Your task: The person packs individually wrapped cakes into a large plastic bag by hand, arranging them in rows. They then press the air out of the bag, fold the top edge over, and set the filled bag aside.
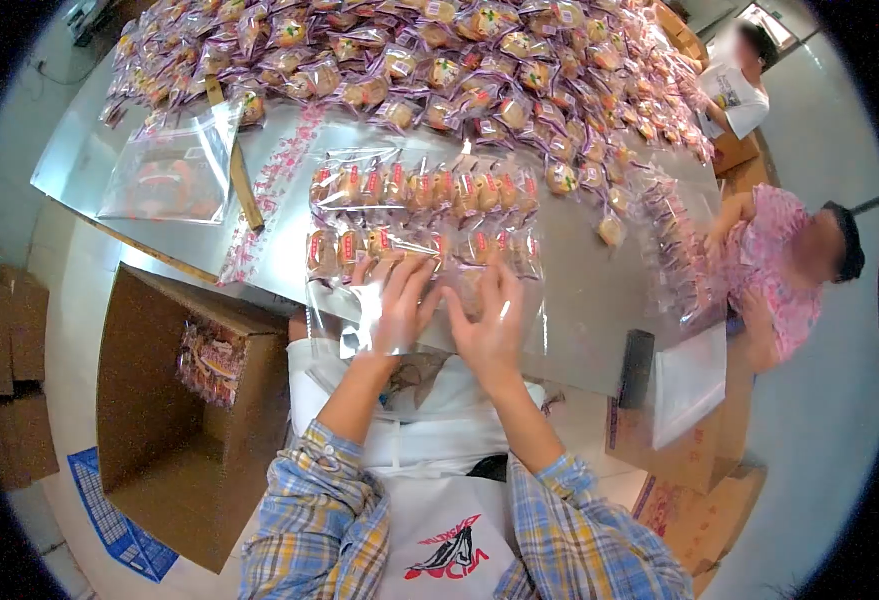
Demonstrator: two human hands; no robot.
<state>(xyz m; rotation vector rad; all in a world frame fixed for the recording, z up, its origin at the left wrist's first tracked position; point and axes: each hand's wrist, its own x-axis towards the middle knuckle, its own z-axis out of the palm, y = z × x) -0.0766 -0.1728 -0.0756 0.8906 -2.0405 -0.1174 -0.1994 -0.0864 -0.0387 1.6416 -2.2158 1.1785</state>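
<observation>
A clear plastic bag point(424, 215) lies flat on the metal table point(579, 290) with two rows of small wrapped cakes point(469, 192) inside. Near its lower edge, my left hand point(396, 300) rests with fingers spread against the lower row. My right hand point(491, 318) lies beside it, thumb and fingers apart, also touching the lower row. The bag's loose end hangs over the table edge below my hands. Beyond the bag is a large heap of purple-wrapped cakes point(439, 70).
An open cardboard box point(169, 440) holding a filled pack point(211, 362) stands at lower left. Empty bags point(164, 180) and a wooden strip point(244, 190) lie at left. Two people are at the right, one in pink point(784, 255) beside another filled bag point(674, 235).
</observation>
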